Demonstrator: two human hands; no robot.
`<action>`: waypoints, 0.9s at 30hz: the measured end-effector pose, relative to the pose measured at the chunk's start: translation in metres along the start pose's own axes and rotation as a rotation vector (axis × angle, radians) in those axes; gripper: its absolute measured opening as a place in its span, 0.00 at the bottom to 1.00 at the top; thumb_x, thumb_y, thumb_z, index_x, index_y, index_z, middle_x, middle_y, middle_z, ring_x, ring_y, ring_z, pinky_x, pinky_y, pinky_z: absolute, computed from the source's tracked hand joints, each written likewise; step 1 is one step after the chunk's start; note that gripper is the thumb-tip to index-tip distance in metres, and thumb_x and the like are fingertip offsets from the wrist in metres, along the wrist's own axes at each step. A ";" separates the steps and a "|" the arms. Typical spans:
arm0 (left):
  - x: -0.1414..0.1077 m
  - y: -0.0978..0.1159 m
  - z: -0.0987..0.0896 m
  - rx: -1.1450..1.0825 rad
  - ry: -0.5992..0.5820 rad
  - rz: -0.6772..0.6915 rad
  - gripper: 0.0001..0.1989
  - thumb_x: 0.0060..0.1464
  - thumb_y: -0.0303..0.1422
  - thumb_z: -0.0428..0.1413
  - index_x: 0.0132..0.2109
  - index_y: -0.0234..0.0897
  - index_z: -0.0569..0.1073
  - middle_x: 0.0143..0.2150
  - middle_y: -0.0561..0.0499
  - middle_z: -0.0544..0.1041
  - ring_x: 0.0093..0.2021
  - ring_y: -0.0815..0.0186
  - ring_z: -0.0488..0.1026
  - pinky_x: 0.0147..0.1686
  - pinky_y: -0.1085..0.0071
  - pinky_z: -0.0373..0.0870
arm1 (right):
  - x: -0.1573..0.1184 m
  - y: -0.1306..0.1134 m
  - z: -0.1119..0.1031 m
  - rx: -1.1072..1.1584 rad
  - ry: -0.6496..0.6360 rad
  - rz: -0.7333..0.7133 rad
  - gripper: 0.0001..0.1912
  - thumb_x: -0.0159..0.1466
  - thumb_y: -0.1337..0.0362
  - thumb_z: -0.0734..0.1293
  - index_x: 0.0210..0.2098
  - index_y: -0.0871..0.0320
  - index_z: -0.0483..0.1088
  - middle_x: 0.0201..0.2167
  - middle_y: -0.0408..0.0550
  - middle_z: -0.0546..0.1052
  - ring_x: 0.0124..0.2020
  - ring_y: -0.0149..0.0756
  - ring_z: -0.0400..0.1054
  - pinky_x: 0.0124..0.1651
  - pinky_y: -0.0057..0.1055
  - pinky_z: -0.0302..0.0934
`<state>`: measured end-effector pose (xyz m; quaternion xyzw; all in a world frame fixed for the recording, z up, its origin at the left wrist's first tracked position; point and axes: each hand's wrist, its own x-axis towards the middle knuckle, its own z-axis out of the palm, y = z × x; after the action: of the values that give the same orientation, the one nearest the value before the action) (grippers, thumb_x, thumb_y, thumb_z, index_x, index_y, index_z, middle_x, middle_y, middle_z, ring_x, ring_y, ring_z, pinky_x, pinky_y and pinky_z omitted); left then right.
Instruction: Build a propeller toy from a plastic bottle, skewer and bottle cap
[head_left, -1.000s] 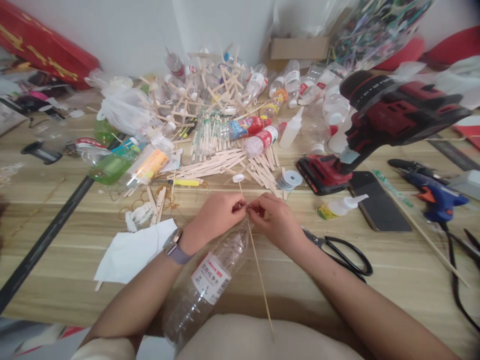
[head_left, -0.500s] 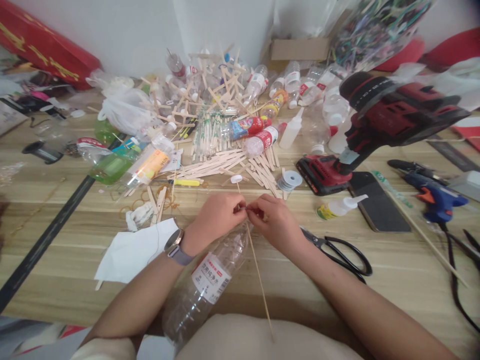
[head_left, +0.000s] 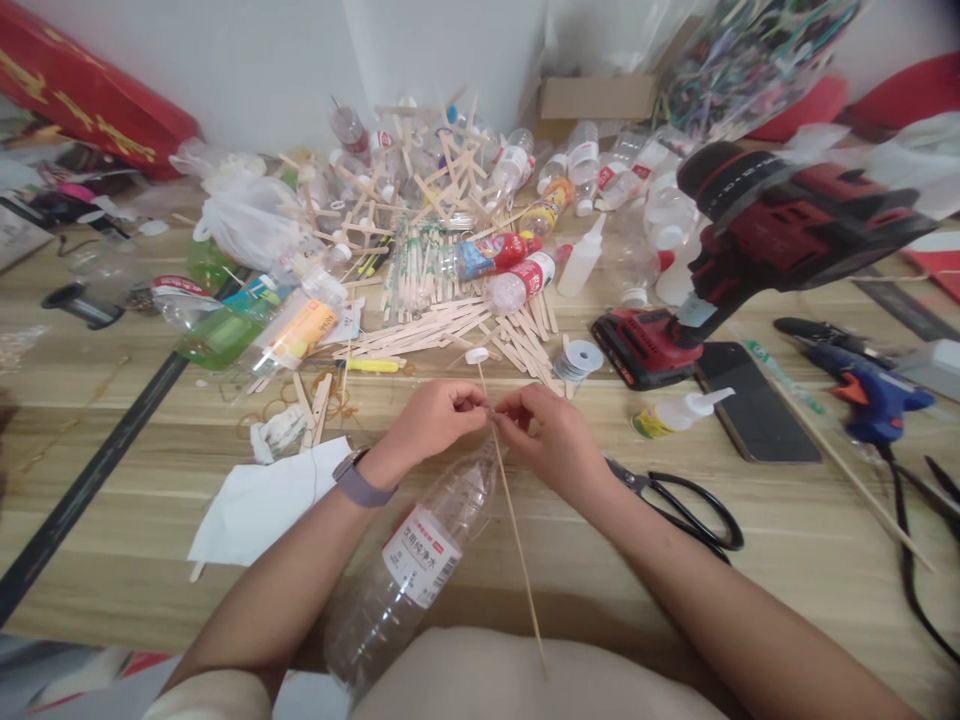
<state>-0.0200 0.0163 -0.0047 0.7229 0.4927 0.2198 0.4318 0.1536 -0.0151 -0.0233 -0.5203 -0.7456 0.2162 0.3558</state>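
My left hand [head_left: 448, 415] and my right hand [head_left: 546, 425] meet over the neck end of a clear plastic bottle [head_left: 421, 556], fingertips almost touching. Both are closed in a pinch on a thin wire-like strand; most of it is hidden by the fingers. A slender wooden stick [head_left: 517, 530] passes between the hands, with a white bottle cap [head_left: 476, 355] at its far end and its near end against my clothing. The bottle lies slanted, its white label facing up and its base toward my body. My fingers hide its mouth.
Black-handled scissors [head_left: 694, 510] lie beside my right forearm, near a glue bottle [head_left: 679, 412], a phone [head_left: 757, 405] and a red drill [head_left: 750, 260]. White paper [head_left: 259, 510] is at left. Beyond are a wire spool [head_left: 579, 360], a yellow-handled tool [head_left: 373, 366], flat wooden sticks [head_left: 420, 330] and several bottles.
My left wrist has turned, so the watch face shows less. Both hands stay pinched at the same spot, with slight finger shifts. The bottle and stick have hardly moved.
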 end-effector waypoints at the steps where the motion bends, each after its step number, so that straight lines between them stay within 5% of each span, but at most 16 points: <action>1: 0.000 0.000 0.001 -0.012 0.003 -0.005 0.08 0.48 0.31 0.53 0.30 0.34 0.76 0.22 0.57 0.69 0.24 0.71 0.62 0.25 0.74 0.56 | 0.000 -0.001 -0.001 -0.002 0.009 -0.004 0.04 0.58 0.72 0.65 0.29 0.57 0.70 0.24 0.42 0.69 0.25 0.33 0.64 0.30 0.29 0.57; 13: 0.002 -0.008 0.006 -0.107 0.036 -0.041 0.08 0.48 0.31 0.53 0.30 0.34 0.76 0.26 0.55 0.74 0.26 0.69 0.67 0.28 0.74 0.60 | -0.002 0.000 0.001 -0.055 0.005 -0.035 0.05 0.58 0.71 0.66 0.31 0.58 0.75 0.25 0.44 0.68 0.27 0.35 0.64 0.32 0.31 0.57; 27: -0.003 0.006 0.014 -0.059 0.095 -0.044 0.05 0.47 0.30 0.54 0.27 0.34 0.73 0.21 0.58 0.70 0.23 0.71 0.63 0.24 0.75 0.56 | -0.002 -0.002 -0.001 -0.059 0.010 0.048 0.07 0.58 0.71 0.65 0.27 0.58 0.74 0.23 0.43 0.67 0.25 0.33 0.63 0.29 0.30 0.55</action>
<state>-0.0080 0.0070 -0.0069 0.6875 0.5219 0.2585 0.4338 0.1538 -0.0172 -0.0219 -0.5492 -0.7372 0.2000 0.3391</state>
